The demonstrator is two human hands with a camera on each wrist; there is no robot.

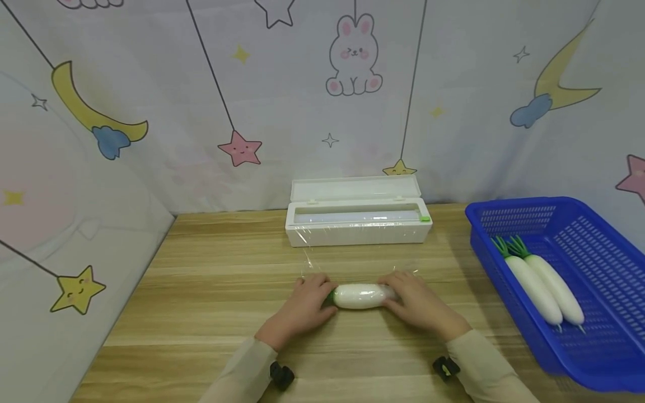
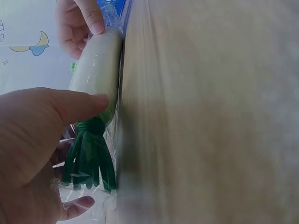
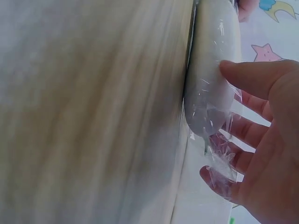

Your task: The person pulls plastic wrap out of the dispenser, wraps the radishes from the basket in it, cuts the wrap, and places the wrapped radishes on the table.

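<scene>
Head feed gives me a wood-grain tabletop [image 1: 201, 291] against a pale fabric backdrop [image 1: 282, 95] printed with moons, stars and a rabbit. At the table's far edge I have a white box [image 1: 358, 235], lid [image 1: 355, 190] standing up, a roll [image 1: 355, 216] inside, small green piece [image 1: 425, 219] at its right end. Clear film [image 1: 308, 259] runs from the box toward the hands. On the right, a blue basket [image 1: 514, 330] has two white radishes [image 1: 546, 285] lying side by side in it, green tops toward the back; wrist feeds don't show me those. Left wrist feed shows what head mostly hides: the green stalks [image 2: 86, 151] of the radish in hand, bunched under film, behind the left hand's thumb. Right wrist feed shows the other end, film crumpled loosely past the tip among the fingers. The wrapped radish [image 1: 360, 296] lies crosswise on the table in front of the box, between the left hand [image 1: 304, 305] and right hand [image 1: 418, 302]. Left pinches the leafy end, thumb on the near side; right pinches the tip end the same way, fingers slightly spread behind. Body is smooth, white, plump, glossy with film, faintly green near the stalks.
</scene>
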